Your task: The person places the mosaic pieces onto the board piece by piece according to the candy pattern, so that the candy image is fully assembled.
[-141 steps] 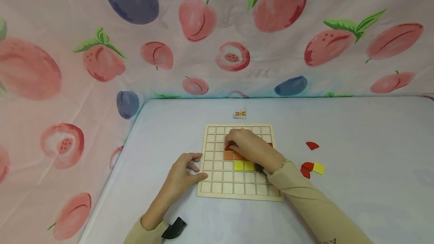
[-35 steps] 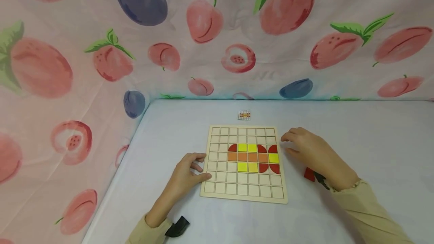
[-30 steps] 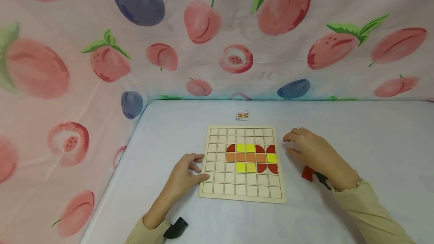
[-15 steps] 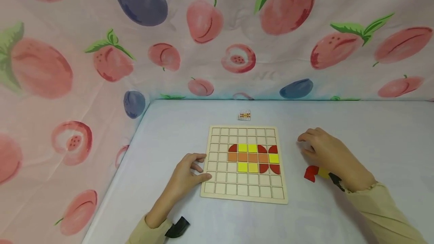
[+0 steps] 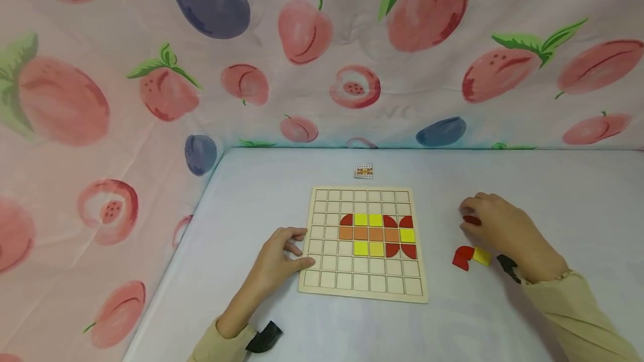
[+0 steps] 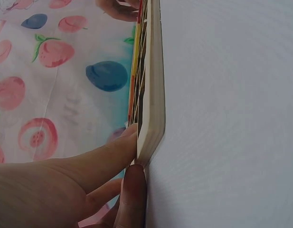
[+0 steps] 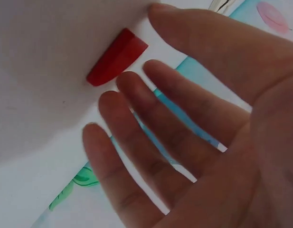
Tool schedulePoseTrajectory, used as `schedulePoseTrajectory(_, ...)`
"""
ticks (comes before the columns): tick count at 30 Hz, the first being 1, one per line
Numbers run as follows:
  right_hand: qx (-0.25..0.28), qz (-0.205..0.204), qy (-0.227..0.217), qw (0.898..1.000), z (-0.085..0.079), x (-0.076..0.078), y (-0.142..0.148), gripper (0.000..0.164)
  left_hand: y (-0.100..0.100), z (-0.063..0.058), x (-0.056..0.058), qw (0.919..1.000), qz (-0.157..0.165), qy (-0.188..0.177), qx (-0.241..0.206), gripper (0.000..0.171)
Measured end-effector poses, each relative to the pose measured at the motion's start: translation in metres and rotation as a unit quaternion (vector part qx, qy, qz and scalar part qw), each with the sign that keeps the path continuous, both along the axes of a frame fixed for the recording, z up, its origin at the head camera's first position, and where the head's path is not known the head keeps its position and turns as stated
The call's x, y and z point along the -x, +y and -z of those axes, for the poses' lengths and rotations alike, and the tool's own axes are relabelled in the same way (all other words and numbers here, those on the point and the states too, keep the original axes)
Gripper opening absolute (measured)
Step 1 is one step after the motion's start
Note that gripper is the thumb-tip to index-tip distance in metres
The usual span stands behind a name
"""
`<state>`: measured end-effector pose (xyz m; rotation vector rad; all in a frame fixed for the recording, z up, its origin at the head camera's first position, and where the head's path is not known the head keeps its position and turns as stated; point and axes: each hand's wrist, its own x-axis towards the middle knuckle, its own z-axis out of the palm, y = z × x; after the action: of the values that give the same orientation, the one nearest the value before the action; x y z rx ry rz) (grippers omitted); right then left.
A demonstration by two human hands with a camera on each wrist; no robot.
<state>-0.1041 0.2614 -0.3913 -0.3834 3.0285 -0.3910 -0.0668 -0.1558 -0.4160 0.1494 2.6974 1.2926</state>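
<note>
Pale cloth [image 5: 241, 200] bears a red piece [image 7: 115, 59], likely light, stiff, best gripped edgewise, beside the empty, spread right hand [image 5: 508, 233]; the relaxed left hand [image 5: 274, 258] touches the board [image 5: 328, 279] at left.

R hand [image 5: 505, 233]–board [image 5: 360, 282]: gap | red/yel pcs [image 5: 464, 252] nearside | L hand [image 5: 275, 260] blks L side

High head view, forward and down; close wrist views, the left low along the same board [image 5: 342, 282]
</note>
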Motion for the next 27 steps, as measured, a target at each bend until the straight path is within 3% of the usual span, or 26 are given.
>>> schedulePoseTrajectory(17, 0.038, -0.004, -0.034, 0.999, -0.0016, 0.0023, 0.0072, 0.016, 0.0003, -0.0004, 0.0, 1.0, -0.001, 0.003, 0.004, 0.059)
schedulePoseTrajectory(27, 0.051, -0.001, -0.018, 0.999, -0.0082, 0.0018, 0.0081, 0.014, 0.001, -0.0005, 0.0003, 1.0, -0.002, 0.001, 0.004, 0.059)
